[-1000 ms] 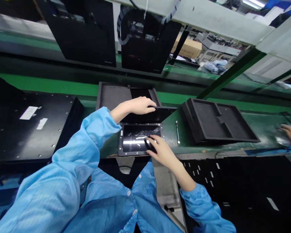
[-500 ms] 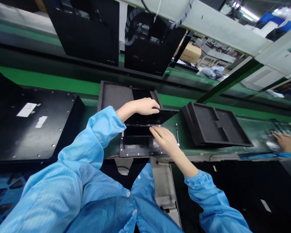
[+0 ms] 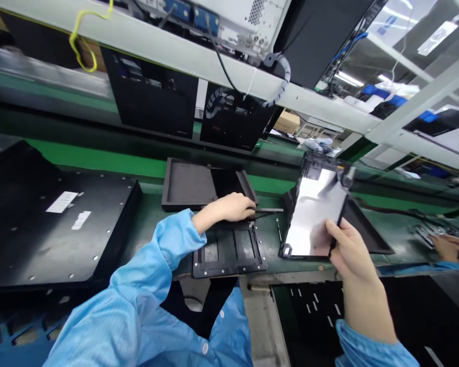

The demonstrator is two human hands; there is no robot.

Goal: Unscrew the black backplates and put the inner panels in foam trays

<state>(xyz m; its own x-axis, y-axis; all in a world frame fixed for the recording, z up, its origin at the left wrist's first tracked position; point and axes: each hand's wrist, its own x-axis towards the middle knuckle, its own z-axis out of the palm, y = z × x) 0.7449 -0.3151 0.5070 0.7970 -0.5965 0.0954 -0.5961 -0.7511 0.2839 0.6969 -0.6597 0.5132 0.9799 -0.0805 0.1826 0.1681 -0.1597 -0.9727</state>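
My right hand point(image 3: 350, 250) is closed on one edge of a thin panel point(image 3: 311, 214), thumb on its shiny face, tilting it up above the green bench point(image 3: 153, 224), probably so most of that face goes untouched. Beyond it, past the near rim of the flat black frame point(image 3: 229, 269), my left hand point(image 3: 235, 206) is curled round a dark flap point(image 3: 271, 210), likely to hold it off the frame's openings, with a foam tray point(image 3: 189, 186) behind
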